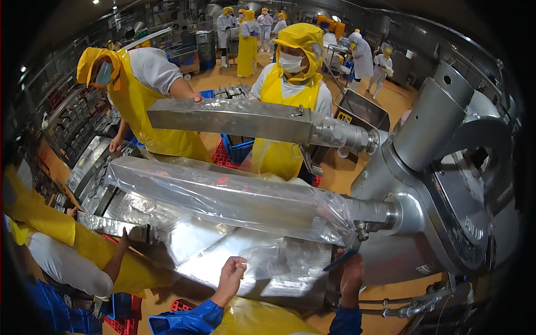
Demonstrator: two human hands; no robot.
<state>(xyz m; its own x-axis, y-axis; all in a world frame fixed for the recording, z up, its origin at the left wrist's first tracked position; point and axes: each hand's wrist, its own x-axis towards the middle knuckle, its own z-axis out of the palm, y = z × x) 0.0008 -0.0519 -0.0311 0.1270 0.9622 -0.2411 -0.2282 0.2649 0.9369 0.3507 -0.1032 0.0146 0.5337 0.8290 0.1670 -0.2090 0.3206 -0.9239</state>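
Observation:
My left hand [230, 279] is raised above the shiny metal table [195, 240], its fingertips pinched together. Whether anything thin is between them I cannot make out. My right hand [351, 282] is at a blue-handled lever [341, 261] under the lower outlet of a large metal machine [441, 206], thumb and fingers about the handle. A long rectangular metal tube [251, 195], sleeved in loose clear plastic film [167, 181], extends left from that outlet. Above it, a second bare metal tube [229, 118] is fixed to the upper outlet.
Across the table, one co-worker [151, 111] rests a hand on the upper tube; another [290, 95] stands beside it. At left, a person [72, 251] holds a metal mould [109, 224]. Blue crates [237, 149] and metal moulds [89, 162] stand around. More people work in the background.

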